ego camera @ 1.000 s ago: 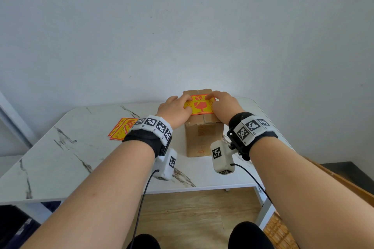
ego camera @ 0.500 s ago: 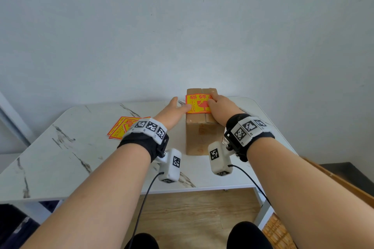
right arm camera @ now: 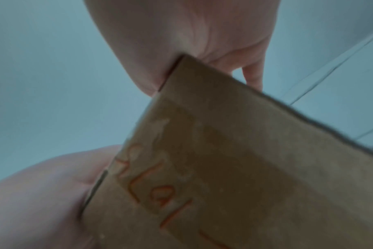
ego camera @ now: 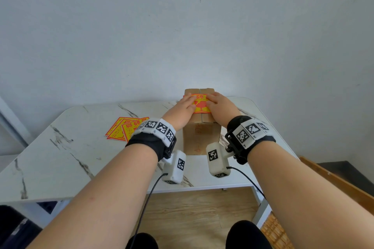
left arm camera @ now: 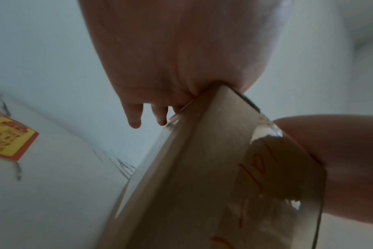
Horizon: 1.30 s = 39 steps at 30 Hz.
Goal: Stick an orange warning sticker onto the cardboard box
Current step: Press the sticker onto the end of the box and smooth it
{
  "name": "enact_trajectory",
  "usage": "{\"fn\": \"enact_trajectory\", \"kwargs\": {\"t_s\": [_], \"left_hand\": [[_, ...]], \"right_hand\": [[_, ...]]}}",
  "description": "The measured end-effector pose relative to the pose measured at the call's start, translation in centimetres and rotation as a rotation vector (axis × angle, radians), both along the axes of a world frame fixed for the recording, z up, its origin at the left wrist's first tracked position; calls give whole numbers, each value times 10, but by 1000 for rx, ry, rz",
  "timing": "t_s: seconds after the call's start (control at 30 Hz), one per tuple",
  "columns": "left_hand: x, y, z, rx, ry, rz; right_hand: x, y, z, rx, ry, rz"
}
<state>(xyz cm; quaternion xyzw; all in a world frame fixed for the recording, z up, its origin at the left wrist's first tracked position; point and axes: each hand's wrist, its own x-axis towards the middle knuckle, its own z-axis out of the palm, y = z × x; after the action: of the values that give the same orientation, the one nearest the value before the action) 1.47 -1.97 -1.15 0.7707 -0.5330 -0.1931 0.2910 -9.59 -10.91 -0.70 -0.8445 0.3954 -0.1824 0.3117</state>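
A brown cardboard box [ego camera: 200, 137] stands upright on the white marble table [ego camera: 60, 157]. An orange and yellow warning sticker [ego camera: 200, 104] lies flat on the box top. My left hand [ego camera: 182, 107] presses on the sticker's left part with straight fingers. My right hand [ego camera: 219, 105] lies flat on its right part. In the left wrist view the palm [left arm camera: 181, 59] bears on the box's top edge [left arm camera: 213, 134], with two fingertips past the edge. In the right wrist view the palm [right arm camera: 192, 33] rests on the box [right arm camera: 245, 168], which bears red handwriting.
Several spare orange stickers [ego camera: 125, 129] lie fanned on the table left of the box, one visible in the left wrist view [left arm camera: 9, 139]. A grey wall rises behind. A wooden panel [ego camera: 344, 184] leans at the right, below the table edge.
Both hands have slid inward over the sticker, from its outer edges toward its middle, and now cover more of it. The box has stayed in place.
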Motion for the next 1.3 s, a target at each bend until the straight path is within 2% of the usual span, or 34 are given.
{"fn": "enact_trajectory", "kwargs": {"t_s": [0.07,0.2,0.33,0.53,0.77,0.97,1.03,1.17,1.3], "left_hand": [[2,2,-1,14,-50,4],[6,3,-1,85,-124,-1],[3,2,-7,68,-101,32],[1,0,-10,42,-13,87],[-1,2,-7,83,-96,96],[-6,5,-7,55,119,153],[-9,8,-5,35,157,163],[-13,14,-5,-4,171,211],[-19,24,3,-138,127,264]], "right_hand": [[0,1,-2,33,-11,-37],[-2,5,-4,161,-140,-72],[-6,11,-6,173,-140,-92],[-8,17,-15,213,-233,-127],[-7,19,-11,214,-213,-145],[-11,23,-7,294,-224,-246],[-9,25,-7,257,-191,-226],[-11,25,-9,185,-140,-241],[-19,28,-5,164,-233,-190]]}}
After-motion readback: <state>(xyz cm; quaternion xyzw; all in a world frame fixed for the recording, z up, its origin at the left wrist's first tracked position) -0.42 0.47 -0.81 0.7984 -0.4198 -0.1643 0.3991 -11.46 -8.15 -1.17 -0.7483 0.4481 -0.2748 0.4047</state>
